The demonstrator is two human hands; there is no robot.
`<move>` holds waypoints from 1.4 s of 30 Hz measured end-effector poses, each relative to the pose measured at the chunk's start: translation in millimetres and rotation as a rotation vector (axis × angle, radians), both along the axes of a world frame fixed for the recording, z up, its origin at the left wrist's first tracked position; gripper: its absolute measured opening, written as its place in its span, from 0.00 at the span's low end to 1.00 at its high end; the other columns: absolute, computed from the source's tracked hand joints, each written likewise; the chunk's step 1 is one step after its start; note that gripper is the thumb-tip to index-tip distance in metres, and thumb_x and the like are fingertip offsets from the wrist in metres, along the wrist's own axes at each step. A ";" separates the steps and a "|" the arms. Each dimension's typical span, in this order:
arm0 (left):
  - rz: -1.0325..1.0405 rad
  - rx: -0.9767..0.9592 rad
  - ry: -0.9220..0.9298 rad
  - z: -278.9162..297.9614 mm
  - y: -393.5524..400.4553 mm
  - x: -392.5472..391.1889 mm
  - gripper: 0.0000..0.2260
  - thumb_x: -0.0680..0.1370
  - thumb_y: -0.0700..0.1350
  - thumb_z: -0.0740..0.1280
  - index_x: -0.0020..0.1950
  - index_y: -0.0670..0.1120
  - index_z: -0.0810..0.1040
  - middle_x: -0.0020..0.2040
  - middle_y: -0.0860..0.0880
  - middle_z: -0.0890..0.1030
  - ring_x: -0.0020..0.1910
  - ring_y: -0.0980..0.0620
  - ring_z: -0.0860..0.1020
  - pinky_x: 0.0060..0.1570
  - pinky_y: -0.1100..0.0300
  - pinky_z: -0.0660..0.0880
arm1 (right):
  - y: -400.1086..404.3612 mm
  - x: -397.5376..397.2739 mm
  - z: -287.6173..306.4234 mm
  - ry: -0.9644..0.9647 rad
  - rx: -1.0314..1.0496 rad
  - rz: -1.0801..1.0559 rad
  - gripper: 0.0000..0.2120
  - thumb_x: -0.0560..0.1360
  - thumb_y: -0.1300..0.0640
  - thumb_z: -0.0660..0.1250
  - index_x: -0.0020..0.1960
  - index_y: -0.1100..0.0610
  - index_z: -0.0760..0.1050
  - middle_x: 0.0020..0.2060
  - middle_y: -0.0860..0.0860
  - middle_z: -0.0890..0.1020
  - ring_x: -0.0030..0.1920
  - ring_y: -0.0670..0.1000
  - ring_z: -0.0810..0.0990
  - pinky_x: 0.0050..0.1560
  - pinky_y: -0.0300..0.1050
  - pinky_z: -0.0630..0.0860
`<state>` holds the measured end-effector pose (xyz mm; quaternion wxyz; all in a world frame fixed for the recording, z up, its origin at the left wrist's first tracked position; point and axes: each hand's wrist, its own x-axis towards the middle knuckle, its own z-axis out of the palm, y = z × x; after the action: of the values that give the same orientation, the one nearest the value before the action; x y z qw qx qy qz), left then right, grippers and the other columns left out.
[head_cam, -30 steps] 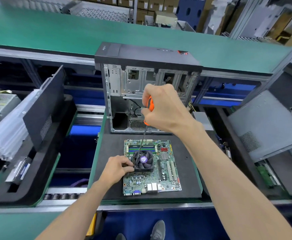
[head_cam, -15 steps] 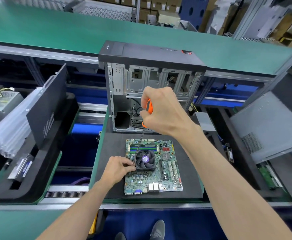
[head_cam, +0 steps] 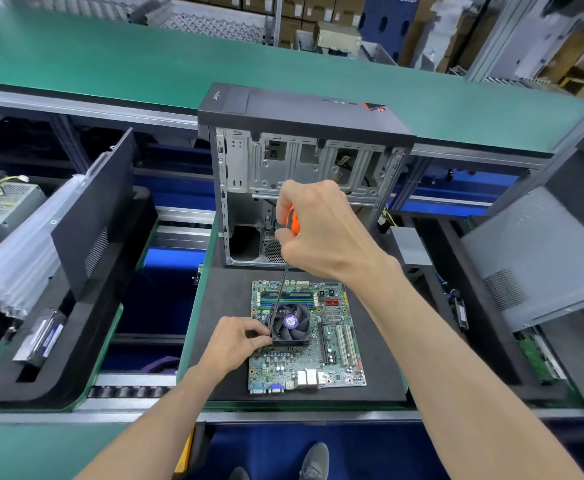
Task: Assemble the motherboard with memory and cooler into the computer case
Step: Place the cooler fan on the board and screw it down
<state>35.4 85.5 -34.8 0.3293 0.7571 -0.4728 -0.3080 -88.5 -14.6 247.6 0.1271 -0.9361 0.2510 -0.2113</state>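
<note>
- The right hand [head_cam: 318, 230] is curled tight round the orange handle of a screwdriver [head_cam: 292, 221], held up above the board with the thin dark shaft slanting down and toward the left hand.
- The shaft's tip comes down at the near-left corner of the cooler [head_cam: 290, 323], just beside the left fingertips; whether it sits in a screw head is too small to tell.
- The left hand [head_cam: 235, 342] rests on the black mat [head_cam: 221, 306], its fingers bent and pinching at that same corner of the cooler, touching its edge.
- The cooler, a black fan with a purple round label at its hub, sits on the motherboard [head_cam: 339, 355], directly right of the left hand and below the right hand.
- The motherboard lies flat on the mat between the two forearms; memory [head_cam: 297, 299] sits in the blue slots just beyond the cooler, under the right hand.
- The computer case [head_cam: 304, 147] stands upright behind the right hand, its open side facing the person, bare metal bays showing; it touches the far edge of the mat and is apart from the motherboard.
- Left of the left hand, well apart, a black side panel [head_cam: 93, 209] leans tilted in a dark tray.
- Right of the right arm, a grey case panel [head_cam: 539, 251] lies tilted.
</note>
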 end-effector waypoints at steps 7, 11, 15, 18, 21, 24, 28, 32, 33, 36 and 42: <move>0.005 -0.025 -0.048 -2.1 1.5 -1.3 0.02 0.71 0.48 0.78 0.42 0.54 0.87 0.35 0.68 0.82 0.44 0.70 0.79 0.42 0.80 0.68 | -0.1 -1.5 -0.4 -0.010 0.014 0.009 0.05 0.66 0.64 0.69 0.41 0.58 0.74 0.28 0.48 0.74 0.33 0.52 0.75 0.38 0.44 0.72; 0.011 -0.020 -0.044 -1.4 2.8 -1.0 0.06 0.71 0.47 0.77 0.37 0.59 0.86 0.35 0.69 0.81 0.40 0.68 0.80 0.40 0.79 0.70 | 0.3 -1.6 -0.7 -0.023 0.008 0.016 0.05 0.66 0.63 0.69 0.41 0.58 0.74 0.29 0.49 0.75 0.33 0.52 0.75 0.38 0.48 0.76; 0.016 -0.011 -0.039 -1.2 4.4 -0.2 0.10 0.71 0.48 0.77 0.35 0.63 0.82 0.35 0.68 0.82 0.40 0.67 0.80 0.40 0.78 0.70 | -0.2 -2.4 -2.0 -0.019 0.009 0.024 0.06 0.66 0.63 0.69 0.41 0.57 0.74 0.28 0.47 0.74 0.33 0.50 0.74 0.37 0.48 0.76; 0.022 -0.008 -0.024 -0.7 4.2 -0.8 0.06 0.71 0.48 0.77 0.37 0.59 0.86 0.35 0.68 0.82 0.40 0.67 0.80 0.41 0.78 0.70 | 0.0 -2.5 3.0 0.064 0.041 0.068 0.08 0.64 0.63 0.69 0.39 0.54 0.74 0.27 0.43 0.73 0.32 0.45 0.73 0.34 0.43 0.74; 0.032 -0.008 -0.018 0.6 4.2 -2.0 0.04 0.71 0.47 0.77 0.39 0.56 0.87 0.34 0.68 0.82 0.39 0.67 0.81 0.42 0.74 0.73 | -1.5 0.4 9.3 0.179 0.033 0.070 0.06 0.62 0.61 0.68 0.37 0.52 0.75 0.29 0.46 0.75 0.35 0.50 0.76 0.35 0.44 0.75; 0.014 0.016 -0.025 0.8 4.5 -1.9 0.05 0.72 0.48 0.77 0.38 0.57 0.86 0.35 0.67 0.82 0.39 0.65 0.81 0.44 0.66 0.76 | 3.3 5.2 6.6 0.206 -0.091 0.010 0.05 0.68 0.57 0.70 0.39 0.57 0.74 0.33 0.51 0.74 0.40 0.58 0.76 0.39 0.49 0.76; 0.005 0.038 -0.020 1.2 3.7 -0.3 0.02 0.72 0.48 0.77 0.40 0.55 0.87 0.37 0.65 0.83 0.41 0.66 0.80 0.48 0.65 0.77 | 8.3 11.6 6.0 0.223 -0.220 -0.007 0.11 0.73 0.52 0.69 0.44 0.58 0.69 0.35 0.51 0.66 0.39 0.60 0.71 0.39 0.51 0.70; 0.031 0.038 0.004 -0.8 4.1 -2.1 0.01 0.72 0.48 0.77 0.43 0.54 0.87 0.38 0.65 0.82 0.43 0.68 0.79 0.49 0.68 0.74 | -4.5 8.9 13.5 0.294 -0.040 0.107 0.11 0.68 0.58 0.68 0.50 0.55 0.75 0.43 0.50 0.76 0.45 0.56 0.74 0.44 0.46 0.69; 0.026 0.039 -0.001 -2.0 4.0 -2.1 0.02 0.73 0.48 0.77 0.44 0.53 0.87 0.39 0.65 0.82 0.44 0.67 0.79 0.50 0.68 0.74 | -4.9 8.9 12.1 0.296 -0.051 0.089 0.09 0.69 0.58 0.68 0.49 0.55 0.75 0.42 0.51 0.77 0.45 0.57 0.75 0.44 0.46 0.71; -0.004 0.058 -0.016 -4.1 4.2 -1.8 0.05 0.74 0.47 0.76 0.49 0.49 0.87 0.44 0.62 0.81 0.46 0.64 0.78 0.52 0.67 0.72 | 1.2 9.6 4.5 0.284 -0.212 -0.022 0.12 0.76 0.50 0.66 0.42 0.57 0.69 0.35 0.52 0.68 0.41 0.61 0.72 0.41 0.50 0.71; 0.003 0.066 -0.046 -3.5 1.1 -7.2 0.04 0.73 0.43 0.77 0.43 0.51 0.84 0.42 0.58 0.81 0.42 0.58 0.78 0.47 0.64 0.73 | 5.7 4.9 17.0 0.309 -0.109 0.130 0.07 0.67 0.58 0.68 0.45 0.55 0.75 0.42 0.50 0.75 0.43 0.56 0.75 0.41 0.51 0.75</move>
<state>28.3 86.5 -38.3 0.2938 0.7749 -0.4688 -0.3057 -83.6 -8.9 264.5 0.0495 -0.9772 0.1944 -0.0696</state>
